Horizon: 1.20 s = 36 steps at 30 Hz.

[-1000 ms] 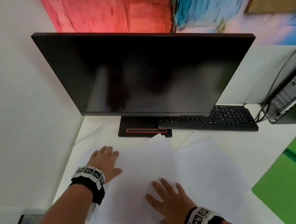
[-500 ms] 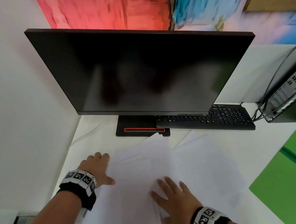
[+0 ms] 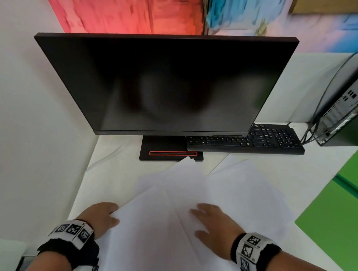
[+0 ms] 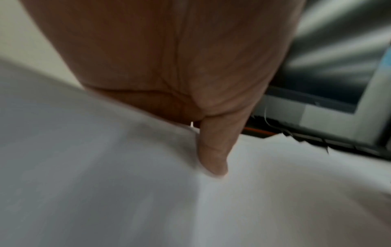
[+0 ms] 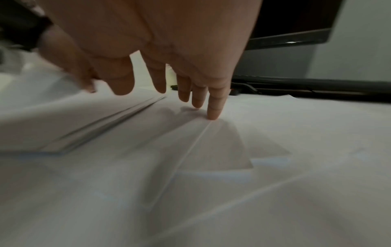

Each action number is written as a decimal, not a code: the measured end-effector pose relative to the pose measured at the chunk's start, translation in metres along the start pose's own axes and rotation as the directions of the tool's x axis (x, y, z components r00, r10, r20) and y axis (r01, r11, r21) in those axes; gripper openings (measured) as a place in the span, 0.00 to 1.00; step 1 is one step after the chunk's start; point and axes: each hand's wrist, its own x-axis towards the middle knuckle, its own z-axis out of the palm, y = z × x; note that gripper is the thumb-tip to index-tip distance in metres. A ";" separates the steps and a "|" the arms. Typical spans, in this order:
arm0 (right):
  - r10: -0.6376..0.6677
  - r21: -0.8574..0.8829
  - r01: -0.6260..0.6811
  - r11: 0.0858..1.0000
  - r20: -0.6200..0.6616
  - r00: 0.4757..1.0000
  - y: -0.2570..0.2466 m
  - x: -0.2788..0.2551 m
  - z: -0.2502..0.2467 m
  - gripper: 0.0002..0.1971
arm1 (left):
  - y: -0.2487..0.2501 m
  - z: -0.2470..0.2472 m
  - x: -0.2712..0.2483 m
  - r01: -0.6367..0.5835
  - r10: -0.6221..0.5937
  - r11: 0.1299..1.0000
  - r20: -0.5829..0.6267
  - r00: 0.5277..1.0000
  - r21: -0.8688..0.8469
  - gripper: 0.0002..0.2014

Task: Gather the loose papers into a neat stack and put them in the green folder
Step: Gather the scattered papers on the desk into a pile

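Several loose white papers point(image 3: 201, 188) lie fanned out and overlapping on the white desk in front of the monitor. My left hand point(image 3: 103, 216) is at their left edge. Its thumb point(image 4: 213, 163) lies on top of a sheet and its fingers are hidden under the paper point(image 4: 275, 192), so it pinches that edge. My right hand point(image 3: 209, 218) rests flat on the middle of the papers, fingers straight, and its fingertips point(image 5: 211, 115) touch the top sheet point(image 5: 232, 150). The green folder point(image 3: 348, 217) lies at the right, apart from both hands.
A black monitor point(image 3: 168, 81) on a stand base point(image 3: 164, 152) stands just beyond the papers. A black keyboard point(image 3: 251, 141) lies partly under the screen. A computer case point(image 3: 352, 108) with cables sits at the far right. A white wall runs along the desk's left side.
My left hand has drawn back toward me, from lying flat on the sheets to their left edge, where its fingers have slipped under the paper. The right hand has stayed flat on the papers.
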 end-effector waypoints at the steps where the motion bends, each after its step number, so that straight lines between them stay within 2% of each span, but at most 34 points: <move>1: 0.054 0.081 -0.049 0.996 -0.065 0.996 0.005 0.002 -0.004 0.31 | -0.005 -0.001 -0.005 0.003 -0.005 0.997 -0.030 1.000 -0.077 0.17; 3: 0.199 0.260 -0.154 0.953 -0.158 0.967 0.015 0.005 -0.013 0.28 | -0.015 -0.002 -0.021 -0.004 -0.024 0.969 -0.109 0.994 -0.248 0.04; 4: 0.295 0.387 -0.218 0.896 -0.153 0.943 0.019 0.008 -0.016 0.27 | -0.019 -0.002 -0.028 -0.019 -0.031 0.939 -0.140 0.990 -0.343 0.05; 6: 0.444 0.625 -0.316 0.714 -0.056 0.894 0.026 0.016 -0.022 0.25 | -0.025 0.004 -0.039 -0.009 -0.101 0.852 -0.182 0.978 -0.523 0.13; 8: 0.508 0.719 -0.365 0.591 0.019 0.861 0.032 0.026 -0.024 0.23 | -0.027 0.018 -0.047 0.038 -0.207 0.760 -0.186 0.960 -0.649 0.14; 10: 0.537 0.764 -0.390 0.514 0.068 0.841 0.036 0.033 -0.026 0.26 | -0.026 0.041 -0.046 0.077 -0.286 0.670 -0.162 0.944 -0.739 0.14; 12: 0.544 0.786 -0.408 0.465 0.110 0.832 0.037 0.038 -0.028 0.25 | -0.020 0.068 -0.043 0.115 -0.314 0.600 -0.100 0.944 -0.791 0.16; 14: 0.551 0.753 -0.436 0.492 0.118 0.826 0.035 0.038 -0.032 0.20 | -0.009 0.088 -0.042 0.105 -0.326 0.552 -0.098 0.940 -0.827 0.15; 16: 0.551 0.720 -0.460 0.520 0.129 0.824 0.034 0.037 -0.035 0.18 | 0.008 0.094 -0.047 0.083 -0.353 0.571 -0.153 0.923 -0.817 0.16; 18: 0.544 0.734 -0.460 0.500 0.147 0.826 0.030 0.035 -0.037 0.16 | 0.022 0.096 -0.052 0.098 -0.376 0.567 -0.151 0.914 -0.818 0.17; 20: 0.508 0.741 -0.454 0.495 0.176 0.843 0.026 0.033 -0.040 0.14 | 0.029 0.100 -0.053 0.099 -0.378 0.520 -0.124 0.918 -0.848 0.22; 22: 0.435 0.694 -0.438 0.571 0.196 0.879 0.022 0.032 -0.039 0.10 | 0.029 0.108 -0.048 0.087 -0.365 0.475 -0.106 0.925 -0.876 0.25; 24: 0.344 0.597 -0.395 0.699 0.204 0.917 0.016 0.032 -0.034 0.08 | 0.025 0.118 -0.040 0.075 -0.352 0.448 -0.099 0.931 -0.891 0.26; 26: 0.256 0.532 -0.318 0.784 0.190 0.948 0.007 0.033 -0.023 0.16 | 0.033 0.116 -0.043 0.065 -0.340 0.433 -0.096 0.936 -0.899 0.26; 27: 0.229 0.528 -0.287 0.799 0.174 0.958 0.001 0.032 -0.018 0.20 | 0.040 0.112 -0.047 0.057 -0.328 0.437 -0.100 0.939 -0.898 0.24; 30: 0.216 0.557 -0.256 0.790 0.137 0.967 -0.012 0.031 -0.005 0.21 | 0.055 0.107 -0.055 0.054 -0.312 0.472 -0.109 0.944 -0.880 0.20; 33: 0.227 0.539 -0.272 0.797 0.151 0.962 -0.016 0.032 0.001 0.12 | 0.061 0.109 -0.062 0.035 -0.322 0.478 -0.138 0.937 -0.878 0.10; 34: 0.238 0.540 -0.272 0.796 0.133 0.962 -0.016 0.032 0.001 0.10 | 0.061 0.110 -0.064 0.026 -0.338 0.466 -0.151 0.929 -0.885 0.10; 36: 0.279 0.547 -0.270 0.793 0.068 0.958 -0.012 0.030 -0.003 0.13 | 0.062 0.110 -0.068 0.018 -0.371 0.451 -0.169 0.913 -0.892 0.11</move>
